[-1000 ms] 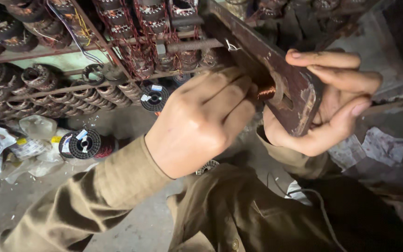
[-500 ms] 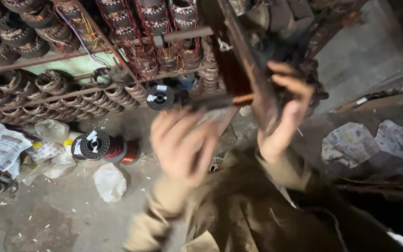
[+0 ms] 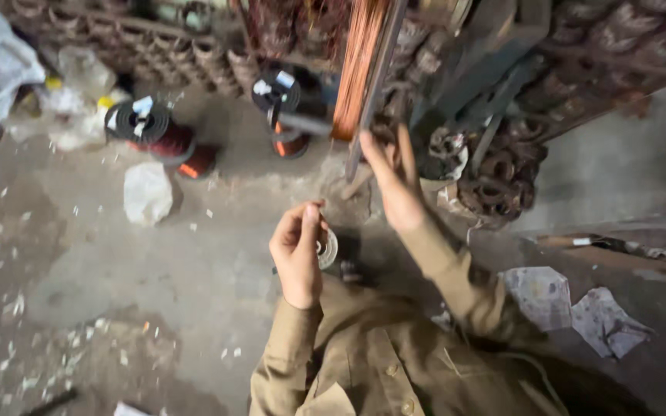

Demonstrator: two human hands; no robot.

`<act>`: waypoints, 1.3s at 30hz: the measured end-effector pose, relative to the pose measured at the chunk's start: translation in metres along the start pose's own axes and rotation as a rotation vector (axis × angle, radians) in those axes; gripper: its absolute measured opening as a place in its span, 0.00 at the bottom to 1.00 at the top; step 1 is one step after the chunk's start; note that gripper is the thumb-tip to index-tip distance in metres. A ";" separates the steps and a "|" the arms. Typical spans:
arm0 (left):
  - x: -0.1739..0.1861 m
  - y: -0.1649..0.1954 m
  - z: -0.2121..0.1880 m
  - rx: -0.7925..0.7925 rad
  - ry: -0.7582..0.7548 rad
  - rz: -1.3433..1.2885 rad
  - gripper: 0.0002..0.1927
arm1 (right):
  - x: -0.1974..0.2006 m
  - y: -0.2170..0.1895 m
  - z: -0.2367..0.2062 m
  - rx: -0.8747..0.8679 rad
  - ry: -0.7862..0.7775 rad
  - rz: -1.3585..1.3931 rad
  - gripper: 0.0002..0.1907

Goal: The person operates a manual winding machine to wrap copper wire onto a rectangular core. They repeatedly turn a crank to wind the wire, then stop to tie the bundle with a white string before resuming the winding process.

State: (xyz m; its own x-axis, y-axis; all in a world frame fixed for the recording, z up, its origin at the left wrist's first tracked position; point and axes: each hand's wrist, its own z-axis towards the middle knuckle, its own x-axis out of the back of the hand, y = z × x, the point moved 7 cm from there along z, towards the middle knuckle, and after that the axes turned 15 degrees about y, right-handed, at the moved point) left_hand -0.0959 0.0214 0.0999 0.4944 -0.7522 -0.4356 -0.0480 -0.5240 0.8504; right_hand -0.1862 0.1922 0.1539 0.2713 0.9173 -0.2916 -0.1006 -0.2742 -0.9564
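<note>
My left hand (image 3: pixel 299 248) is raised over the floor, its fingers pinched on a small roll of clear tape (image 3: pixel 326 248). My right hand (image 3: pixel 395 179) reaches up and touches the lower end of a long wooden former (image 3: pixel 380 69) wound with a band of copper wire (image 3: pixel 358 65). The former stands nearly upright, leaning against stacked motor windings. Both sleeves are tan.
Two black spools of copper wire (image 3: pixel 159 135) (image 3: pixel 287 104) lie on the dusty concrete floor. A crumpled white bag (image 3: pixel 148 192) sits near them. Piles of old coil windings (image 3: pixel 502 166) crowd the right and top. Crumpled newspaper (image 3: pixel 572 304) lies at the right.
The view has swung down toward the floor. My left hand has come off the former and now holds a tape roll. My right hand has slid to the former's lower end.
</note>
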 end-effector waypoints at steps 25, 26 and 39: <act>0.090 -0.022 -0.005 -0.016 -0.254 0.132 0.07 | 0.201 -0.055 -0.006 0.857 0.165 -1.889 0.51; 0.089 -0.023 -0.004 0.005 -0.247 0.135 0.08 | 0.216 -0.051 0.007 0.824 0.252 -1.898 0.42; 0.062 -0.033 0.021 0.096 -0.230 0.079 0.11 | 0.224 -0.147 0.099 1.049 0.350 -1.678 0.31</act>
State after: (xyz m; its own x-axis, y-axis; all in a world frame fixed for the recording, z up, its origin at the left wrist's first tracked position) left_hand -0.0820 -0.0159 0.0386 0.2762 -0.8575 -0.4340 -0.1661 -0.4874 0.8573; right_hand -0.2054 0.4671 0.2311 0.7984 -0.0864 0.5959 0.0246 0.9935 0.1110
